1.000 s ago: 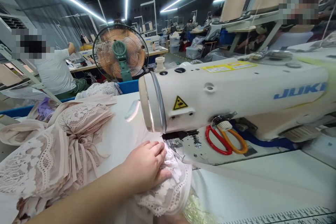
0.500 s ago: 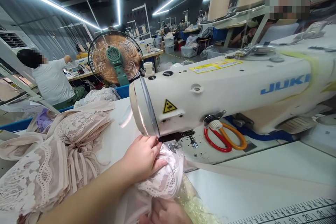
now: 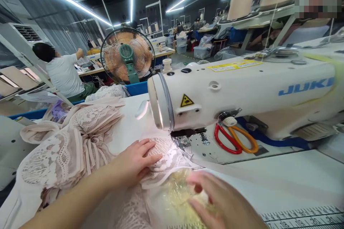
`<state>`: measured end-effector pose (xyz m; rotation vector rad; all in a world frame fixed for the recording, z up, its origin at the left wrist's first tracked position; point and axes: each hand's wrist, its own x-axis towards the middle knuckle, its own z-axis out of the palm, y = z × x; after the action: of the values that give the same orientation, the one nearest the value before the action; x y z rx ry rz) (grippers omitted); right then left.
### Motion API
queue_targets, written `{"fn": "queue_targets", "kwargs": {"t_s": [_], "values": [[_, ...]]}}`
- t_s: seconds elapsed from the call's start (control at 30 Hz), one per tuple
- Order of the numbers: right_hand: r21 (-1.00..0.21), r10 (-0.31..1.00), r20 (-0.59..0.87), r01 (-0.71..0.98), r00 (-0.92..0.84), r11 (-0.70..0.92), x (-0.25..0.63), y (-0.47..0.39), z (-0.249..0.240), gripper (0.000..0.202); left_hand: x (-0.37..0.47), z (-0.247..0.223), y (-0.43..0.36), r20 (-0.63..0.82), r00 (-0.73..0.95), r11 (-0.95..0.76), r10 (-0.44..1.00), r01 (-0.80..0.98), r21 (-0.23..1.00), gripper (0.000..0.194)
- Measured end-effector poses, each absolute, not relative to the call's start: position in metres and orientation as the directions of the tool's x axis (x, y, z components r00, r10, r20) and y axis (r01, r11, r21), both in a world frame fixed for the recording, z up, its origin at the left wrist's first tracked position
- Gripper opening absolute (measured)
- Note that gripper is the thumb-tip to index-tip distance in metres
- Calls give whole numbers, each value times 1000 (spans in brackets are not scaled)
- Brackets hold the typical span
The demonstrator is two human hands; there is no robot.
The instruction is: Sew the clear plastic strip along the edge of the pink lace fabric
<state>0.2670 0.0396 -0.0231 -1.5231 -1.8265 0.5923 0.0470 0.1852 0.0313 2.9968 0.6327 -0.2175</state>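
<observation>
Here, left hand (image 3: pixel 137 159) flat on lace piece (image 3: pixel 166 157), right hand (image 3: pixel 217 200) hovering, fingers spread

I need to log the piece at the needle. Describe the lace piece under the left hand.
The lace piece is pale pink, thin and openwork, with a floral pattern and a scalloped look. It lies bunched and folded on the white table, its far edge at the presser foot of the sewing machine. The left hand lies flat on it, fingers spread. The blurred right hand hovers nearer the camera, over yellowish fabric.
</observation>
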Motion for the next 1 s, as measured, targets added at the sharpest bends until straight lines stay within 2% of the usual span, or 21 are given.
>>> {"fn": "queue_targets", "kwargs": {"t_s": [0.03, 0.07, 0.1, 0.17, 0.23, 0.3, 0.37, 0.43, 0.5, 0.6, 0.67, 0.73, 0.9, 1.0], "values": [[-551, 942, 332, 800, -48, 235, 277, 45, -19, 31, 44, 33, 187, -144, 912, -920, 384, 391, 17, 49], [-409, 921, 381, 878, -85, 250, 284, 53, -16, 36, 43, 34, 187, -136, 917, -926, 375, 379, -1, 49], [-304, 924, 364, 923, -117, 237, 288, 61, -13, 40, 42, 36, 187, -128, 923, -931, 364, 365, -12, 48], [-170, 947, 271, 959, -175, 226, 291, 75, -8, 38, 45, 39, 182, -96, 939, -943, 331, 332, -12, 38], [-110, 941, 249, 959, -228, 261, 289, 82, -6, 32, 52, 40, 172, -20, 957, -956, 290, 290, 32, 24], [-78, 880, 361, 931, -308, 358, 288, 83, -7, 28, 64, 39, 157, 89, 957, -957, 276, 266, 117, 19], [-47, 787, 494, 893, -369, 448, 289, 80, -12, 24, 78, 34, 139, 182, 927, -936, 327, 292, 195, 25], [-22, 725, 556, 865, -407, 501, 290, 77, -16, 25, 91, 26, 126, 225, 900, -924, 373, 337, 181, 35], [-16, 715, 538, 843, -445, 537, 290, 76, -19, 30, 99, 15, 119, 225, 909, -937, 350, 344, 66, 42], [-3, 684, 530, 806, -500, 592, 288, 75, -19, 32, 98, -2, 123, 186, 937, -941, 296, 319, -109, 21], [21, 647, 556, 787, -521, 616, 286, 73, -18, 32, 91, -8, 128, 184, 946, -941, 268, 298, -159, 20], [13, 638, 571, 783, -516, 622, 285, 72, -16, 31, 83, -9, 133, 207, 951, -951, 229, 264, -161, 19], [-154, 734, 489, 781, -472, 605, 287, 70, -11, 23, 77, -8, 141, 246, 951, -971, 190, 219, -95, 28], [-189, 752, 458, 774, -474, 604, 290, 70, -10, 20, 78, -9, 146, 238, 954, -972, 184, 212, -100, 28]]}}
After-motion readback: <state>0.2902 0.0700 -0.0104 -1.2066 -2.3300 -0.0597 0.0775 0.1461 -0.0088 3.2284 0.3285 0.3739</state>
